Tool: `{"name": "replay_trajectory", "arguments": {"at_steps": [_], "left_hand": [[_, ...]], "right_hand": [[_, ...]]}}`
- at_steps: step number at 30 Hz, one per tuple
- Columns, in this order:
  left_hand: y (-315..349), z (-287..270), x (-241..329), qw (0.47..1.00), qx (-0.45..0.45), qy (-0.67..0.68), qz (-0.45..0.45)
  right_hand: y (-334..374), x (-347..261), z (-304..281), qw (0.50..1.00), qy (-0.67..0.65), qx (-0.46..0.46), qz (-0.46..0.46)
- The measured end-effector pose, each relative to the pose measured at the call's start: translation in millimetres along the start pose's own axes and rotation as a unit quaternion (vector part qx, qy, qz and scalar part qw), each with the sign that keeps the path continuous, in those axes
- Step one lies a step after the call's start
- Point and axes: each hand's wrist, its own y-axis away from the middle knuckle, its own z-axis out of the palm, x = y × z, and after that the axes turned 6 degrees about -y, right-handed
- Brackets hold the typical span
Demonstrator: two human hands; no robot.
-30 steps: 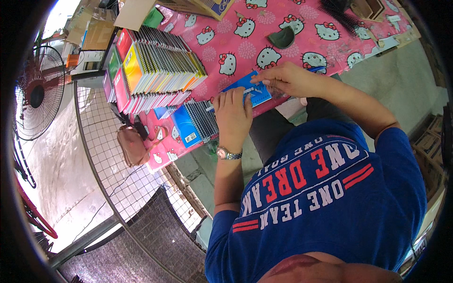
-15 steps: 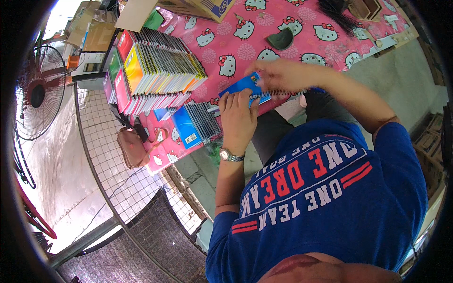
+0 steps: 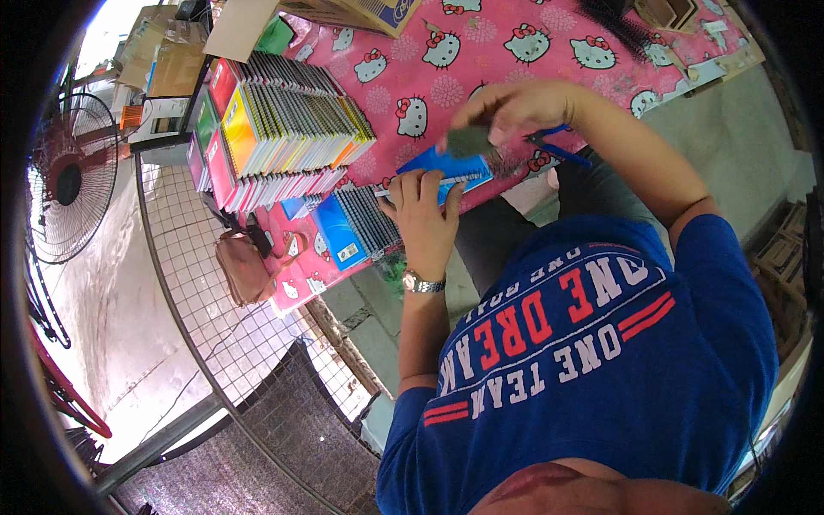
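Note:
A blue notebook (image 3: 472, 180) lies on the pink cloth at the near edge of the table. My left hand (image 3: 421, 199), with a wristwatch on its wrist, grips it, fingers bent over its left part. Wire coil shows along the notebook's near side, partly covered by the hand. Above the notebook, my right hand (image 3: 532, 110) is closed round a dark green curved piece (image 3: 472, 142) whose material I cannot make out. To the right of the notebook are pliers with blue handles (image 3: 562, 148).
Upright stacks of coil-bound notebooks (image 3: 292, 129) stand at the left, with a row of blue notebooks (image 3: 352, 227) nearer me. A cardboard box (image 3: 352, 13) sits at the far edge. Black wire coils (image 3: 614, 26) lie far right; a brown bag (image 3: 245, 266) hangs at the table's left corner.
My right hand has left the notebook's coil and picked up the dark green piece from farther back, bringing it over the notebook. My left hand has stayed on the notebook, shifting slightly left.

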Motion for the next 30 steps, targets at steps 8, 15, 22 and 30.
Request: {"name": "replay_trajectory", "arguments": {"at_steps": [8, 15, 22, 30], "left_hand": [[-13, -1, 5, 0.998, 0.037, 0.035, 0.031], [-13, -9, -23, 0.989, 0.090, 0.116, 0.023], [-6, -10, -29, 0.980, 0.017, 0.185, -0.077], [-16, -8, -27, 0.973, 0.029, 0.225, -0.035]], "right_hand": [[3, -9, 3, 0.996, 0.006, -0.088, 0.023], [-4, -18, 7, 0.995, -0.029, -0.091, 0.013], [-10, -15, 7, 0.966, -0.222, -0.130, 0.004], [-19, -22, 3, 0.983, 0.144, -0.081, 0.082]]}}
